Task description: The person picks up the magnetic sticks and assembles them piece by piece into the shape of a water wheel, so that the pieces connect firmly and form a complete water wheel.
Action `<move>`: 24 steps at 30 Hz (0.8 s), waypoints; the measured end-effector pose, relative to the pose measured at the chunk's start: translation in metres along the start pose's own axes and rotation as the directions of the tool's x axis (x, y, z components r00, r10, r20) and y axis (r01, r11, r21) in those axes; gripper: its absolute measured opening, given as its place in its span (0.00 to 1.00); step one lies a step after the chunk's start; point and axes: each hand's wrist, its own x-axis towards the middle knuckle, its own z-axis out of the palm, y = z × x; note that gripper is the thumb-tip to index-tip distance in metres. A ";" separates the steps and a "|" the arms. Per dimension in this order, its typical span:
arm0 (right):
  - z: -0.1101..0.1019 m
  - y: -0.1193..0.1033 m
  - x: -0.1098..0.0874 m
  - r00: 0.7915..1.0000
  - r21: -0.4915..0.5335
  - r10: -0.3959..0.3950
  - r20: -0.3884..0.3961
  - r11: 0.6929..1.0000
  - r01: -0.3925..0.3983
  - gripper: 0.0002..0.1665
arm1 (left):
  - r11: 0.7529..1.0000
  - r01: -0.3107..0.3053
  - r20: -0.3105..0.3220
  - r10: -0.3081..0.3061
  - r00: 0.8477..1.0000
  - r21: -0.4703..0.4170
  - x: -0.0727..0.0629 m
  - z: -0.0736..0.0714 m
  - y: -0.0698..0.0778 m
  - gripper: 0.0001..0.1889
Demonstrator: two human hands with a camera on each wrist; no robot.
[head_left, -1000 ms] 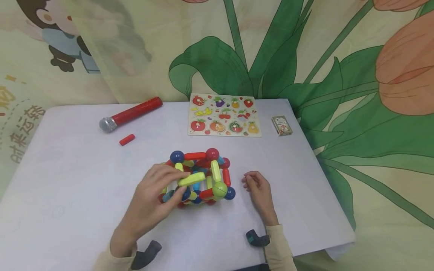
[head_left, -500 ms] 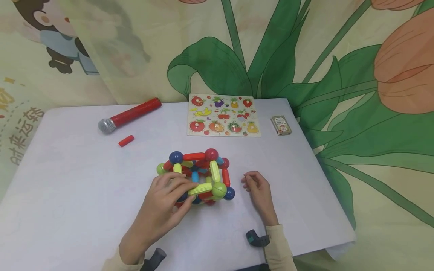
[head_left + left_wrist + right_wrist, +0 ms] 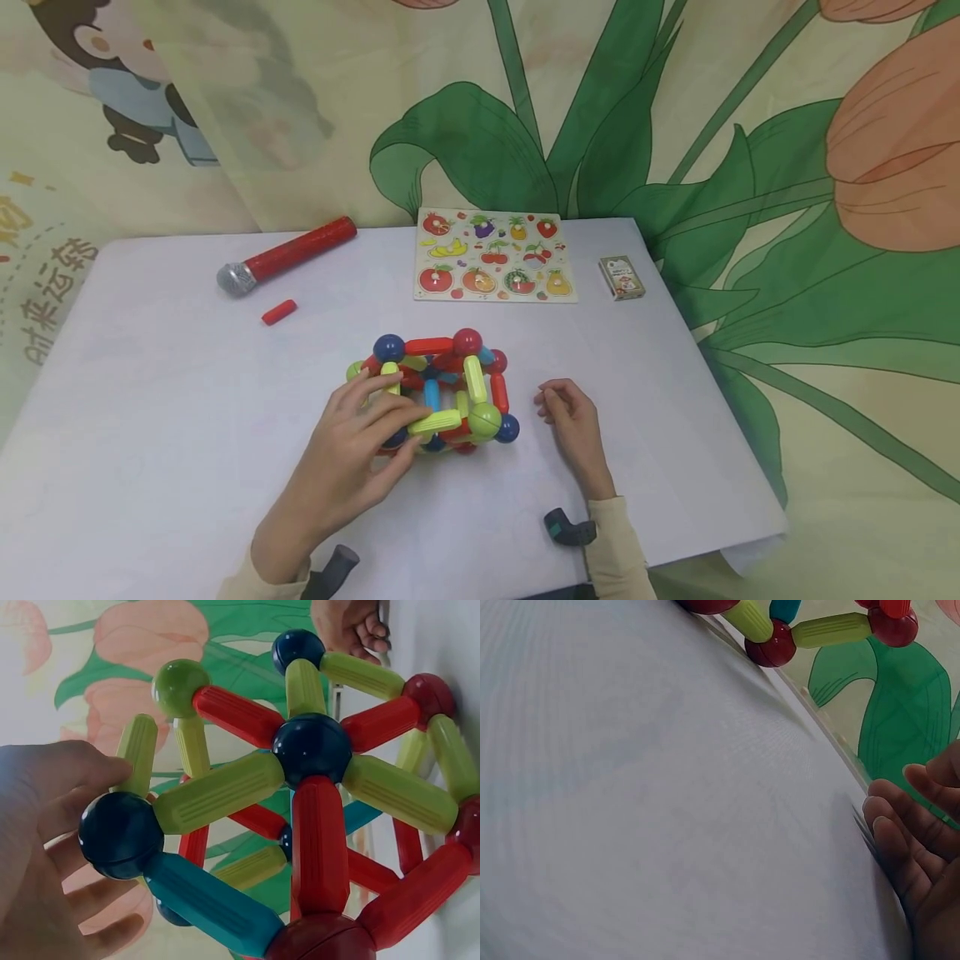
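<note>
In the head view my left hand point(image 3: 352, 454) pinches a yellow-green magnetic rod point(image 3: 435, 422) between thumb and fingers. The rod lies along the near upper side of a ball-and-rod magnetic frame point(image 3: 431, 393), its right end close by the green ball point(image 3: 484, 420). Seen from the left wrist, that rod point(image 3: 140, 754) meets the dark blue ball point(image 3: 121, 834), with fingertips against it. Red, blue and yellow-green rods make up the frame's sides. To its right, my right hand point(image 3: 573, 421) rests on the table, fingers loosely curled and holding nothing.
A loose red rod point(image 3: 280, 312) lies left of the frame, near a red microphone point(image 3: 300, 250) with a silver head. Behind stand a fruit puzzle board point(image 3: 495, 258) and, farther right, a small card box point(image 3: 622, 277). The white tablecloth point(image 3: 165, 400) ends at a printed backdrop.
My left hand has brought the yellow-green rod down and to the right onto the frame, then shifted slightly back left. The right hand has stayed put.
</note>
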 end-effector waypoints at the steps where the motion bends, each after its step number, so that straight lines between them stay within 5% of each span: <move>1: 0.000 0.000 0.000 1.000 -0.001 0.000 0.000 1.000 0.000 0.08 | 1.000 -0.002 -0.002 0.002 1.000 -0.004 0.000 0.000 0.000 0.15; 7: 0.000 -0.001 0.000 1.000 0.002 0.003 -0.005 1.000 -0.003 0.08 | 0.998 0.052 -0.037 -0.053 0.998 -0.041 -0.002 -0.006 -0.002 0.25; 11: -0.001 0.000 -0.001 1.000 0.000 0.000 0.002 1.000 0.000 0.09 | 0.985 0.146 -0.182 -0.160 0.970 -0.087 -0.009 -0.021 -0.028 0.15; 14: -0.001 -0.001 -0.001 1.000 0.001 -0.003 -0.001 1.000 0.003 0.09 | 0.952 0.297 -0.283 -0.304 0.910 -0.068 -0.015 -0.032 -0.073 0.17; 16: -0.001 -0.001 -0.001 1.000 0.002 -0.001 -0.001 1.000 0.001 0.08 | 0.894 0.446 -0.270 -0.440 0.857 -0.040 -0.019 -0.036 -0.107 0.19; 21: 0.000 0.001 -0.001 1.000 -0.006 -0.001 0.009 1.000 0.001 0.09 | 0.701 0.711 -0.050 -0.710 0.703 0.046 -0.025 -0.038 -0.179 0.28; 24: 0.001 0.001 -0.001 1.000 -0.005 -0.001 0.010 1.000 0.001 0.09 | 0.640 0.763 0.052 -0.768 0.638 0.091 -0.024 -0.036 -0.206 0.32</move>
